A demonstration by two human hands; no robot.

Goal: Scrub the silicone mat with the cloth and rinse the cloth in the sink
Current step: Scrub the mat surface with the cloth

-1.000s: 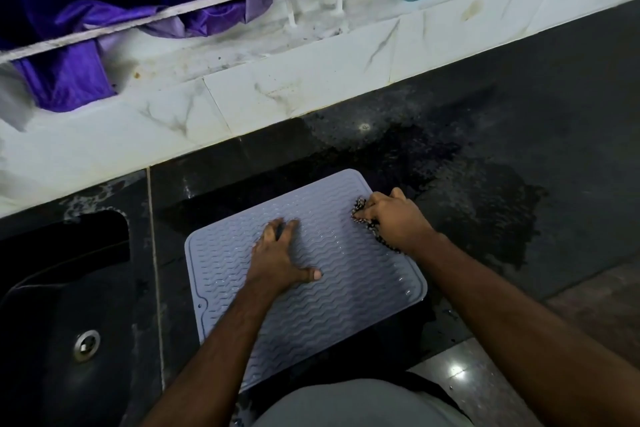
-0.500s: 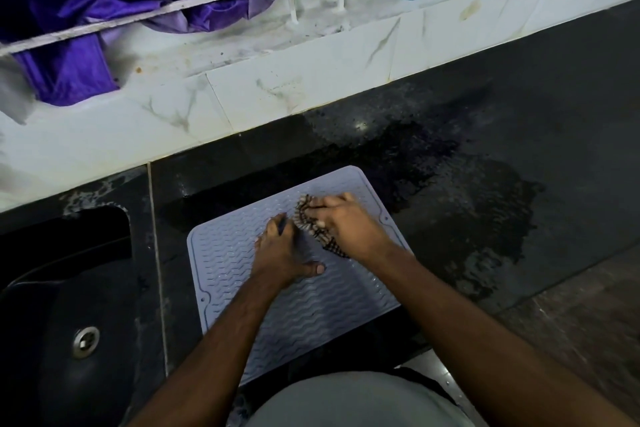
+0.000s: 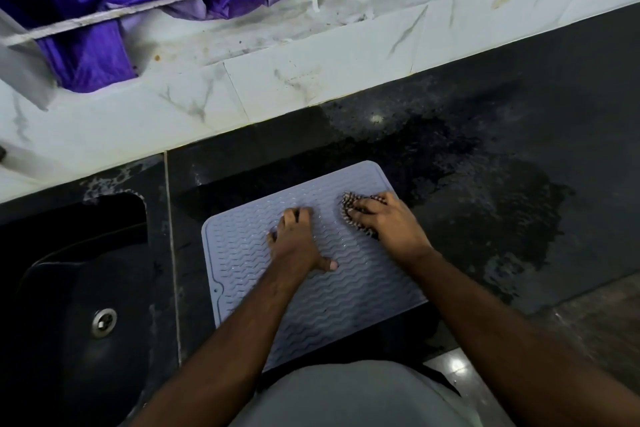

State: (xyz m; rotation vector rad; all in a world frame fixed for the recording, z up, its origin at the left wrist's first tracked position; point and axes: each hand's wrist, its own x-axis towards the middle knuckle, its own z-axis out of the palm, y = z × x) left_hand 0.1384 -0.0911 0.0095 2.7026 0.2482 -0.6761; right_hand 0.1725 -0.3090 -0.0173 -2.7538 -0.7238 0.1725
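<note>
sink (image 3: 69, 288): dark basin, left of both hands, apart from mat | silicone mat (image 3: 242, 274): flat on wet black counter (image 3: 519, 149) | left hand (image 3: 294, 244): fingers spread, pressed flat on mat | right hand (image 3: 388, 222): fingers closed on patterned cloth (image 3: 348, 203), cloth touching mat's far right corner

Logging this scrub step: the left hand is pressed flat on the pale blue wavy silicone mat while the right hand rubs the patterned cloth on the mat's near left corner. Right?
Not quite. In the head view the right hand rubs the patterned cloth at the far right corner of the pale blue wavy silicone mat. The left hand is indeed pressed flat on it.
</note>
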